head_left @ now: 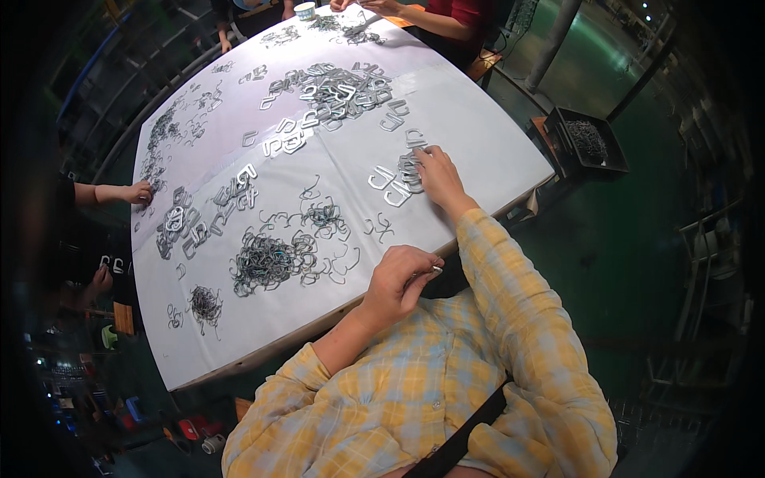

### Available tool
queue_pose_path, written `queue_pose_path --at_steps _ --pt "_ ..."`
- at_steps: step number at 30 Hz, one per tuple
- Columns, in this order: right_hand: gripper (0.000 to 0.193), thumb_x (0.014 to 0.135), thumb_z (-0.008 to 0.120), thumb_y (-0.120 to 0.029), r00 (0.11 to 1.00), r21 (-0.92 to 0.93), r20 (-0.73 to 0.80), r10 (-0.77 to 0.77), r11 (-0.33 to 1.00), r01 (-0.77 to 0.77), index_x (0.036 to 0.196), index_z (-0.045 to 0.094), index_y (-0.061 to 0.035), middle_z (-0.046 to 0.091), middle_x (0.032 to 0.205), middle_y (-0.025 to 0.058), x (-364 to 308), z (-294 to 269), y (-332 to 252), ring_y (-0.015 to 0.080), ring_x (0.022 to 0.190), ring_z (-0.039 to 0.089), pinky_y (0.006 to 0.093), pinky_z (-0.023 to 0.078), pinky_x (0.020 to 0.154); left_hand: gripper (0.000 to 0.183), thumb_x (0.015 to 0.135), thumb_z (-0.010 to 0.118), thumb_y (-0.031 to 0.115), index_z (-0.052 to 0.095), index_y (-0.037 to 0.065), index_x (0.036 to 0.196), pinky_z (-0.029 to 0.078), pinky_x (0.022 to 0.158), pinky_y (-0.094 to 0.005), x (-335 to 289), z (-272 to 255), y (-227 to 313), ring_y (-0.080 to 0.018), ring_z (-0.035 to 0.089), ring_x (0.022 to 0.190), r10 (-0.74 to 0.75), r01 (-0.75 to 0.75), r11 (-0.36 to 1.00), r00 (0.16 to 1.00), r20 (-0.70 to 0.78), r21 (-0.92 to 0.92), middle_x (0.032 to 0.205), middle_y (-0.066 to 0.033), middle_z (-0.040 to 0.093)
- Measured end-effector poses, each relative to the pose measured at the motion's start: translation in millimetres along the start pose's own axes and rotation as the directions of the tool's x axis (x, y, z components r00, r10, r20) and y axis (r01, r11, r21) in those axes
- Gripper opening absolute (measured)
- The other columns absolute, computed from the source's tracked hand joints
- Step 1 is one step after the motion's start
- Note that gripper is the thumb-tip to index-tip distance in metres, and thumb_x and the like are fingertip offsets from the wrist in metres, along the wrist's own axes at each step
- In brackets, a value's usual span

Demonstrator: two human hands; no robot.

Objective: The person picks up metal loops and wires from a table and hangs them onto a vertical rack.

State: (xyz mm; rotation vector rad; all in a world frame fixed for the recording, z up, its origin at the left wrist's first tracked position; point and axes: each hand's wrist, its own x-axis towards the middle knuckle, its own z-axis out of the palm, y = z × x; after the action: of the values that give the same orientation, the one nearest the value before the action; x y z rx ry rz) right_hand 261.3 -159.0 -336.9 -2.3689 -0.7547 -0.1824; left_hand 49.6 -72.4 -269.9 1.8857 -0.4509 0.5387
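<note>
My left hand (396, 279) is closed near the table's front edge, and the tip of a small silvery metal piece (437, 269) pokes out between thumb and forefinger. The rest of that piece is hidden by the fingers. Farther right, my right hand (441, 180) reaches down to a small pile of flat hook-shaped metal pieces (409, 169), with its fingers bent against the pile's right side. Its fingertips pinch at a hook-shaped metal piece (415, 140) there. Two larger loose hook-shaped pieces (390, 188) lie just left of this pile.
Heaps of bent wire pieces (267, 259) and a big heap of hook-shaped pieces (343, 92) cover parts of the white table (486, 127). A co-worker's hand (139, 193) rests at the left edge; others work at the far side. A black bin (586, 139) stands beyond the right edge.
</note>
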Motion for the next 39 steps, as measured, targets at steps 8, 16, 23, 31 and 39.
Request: queue_pose_path --at_steps 8,16,23,31,39 --pt "0.034 0.085 0.058 -0.014 0.932 -0.108 0.231 0.278 0.96 -0.26 0.119 0.056 -0.0108 0.051 0.113 0.0172 23 -2 15 0.0341 0.1 0.054 0.0413 0.044 0.088 0.019 0.073 0.059 -0.009 0.057 0.004 0.087 0.044 0.075 -0.031 -8 -1 -1 -0.0222 0.058 0.081 -0.055 0.055 0.998 0.998 -0.009 -0.021 0.088 -0.0076 0.065" --pt "0.042 0.084 0.061 -0.018 0.914 -0.131 0.365 0.176 0.982 -0.136 0.125 0.051 -0.0186 0.06 0.103 0.0183 27 -7 29 0.034 0.097 0.058 0.0412 0.045 0.086 0.017 0.074 0.06 -0.007 0.057 0.003 0.086 0.043 0.075 -0.0315 -7 12 -4 -0.0231 0.058 0.081 -0.037 0.039 0.998 0.998 0.05 -0.055 0.089 -0.0072 0.065" --pt "0.042 0.076 0.071 -0.021 0.922 -0.119 0.249 0.296 0.954 -0.274 0.112 0.055 -0.0076 0.064 0.087 0.0176 14 -24 23 0.0299 0.089 0.063 0.0393 0.048 0.076 0.017 0.073 0.06 -0.008 0.057 0.003 0.086 0.043 0.075 -0.0323 -9 13 -2 -0.024 0.058 0.081 -0.062 0.064 0.997 0.997 0.045 -0.042 0.088 -0.0077 0.064" --pt "0.029 0.072 0.075 -0.015 0.945 0.175 0.175 0.277 0.936 -0.306 0.086 0.055 0.0 0.062 0.066 0.0074 -34 -54 34 0.0137 0.06 0.062 0.0289 0.048 0.051 0.018 0.073 0.059 -0.007 0.059 0.002 0.089 0.046 0.071 -0.0321 -6 22 -8 -0.0248 0.057 0.078 -0.131 0.131 0.991 0.991 -0.002 -0.011 0.086 -0.0092 0.062" --pt "0.017 0.079 0.068 -0.004 0.889 0.73 0.417 0.189 0.513 -0.451 0.084 0.054 0.003 0.062 0.07 0.0054 -87 -122 -57 0.0068 0.056 0.058 0.0192 0.048 0.047 0.018 0.071 0.062 -0.005 0.058 0.003 0.087 0.043 0.069 -0.0353 3 29 -16 -0.0269 0.056 0.076 -0.118 0.127 0.988 0.988 -0.096 0.092 0.082 -0.0088 0.06"
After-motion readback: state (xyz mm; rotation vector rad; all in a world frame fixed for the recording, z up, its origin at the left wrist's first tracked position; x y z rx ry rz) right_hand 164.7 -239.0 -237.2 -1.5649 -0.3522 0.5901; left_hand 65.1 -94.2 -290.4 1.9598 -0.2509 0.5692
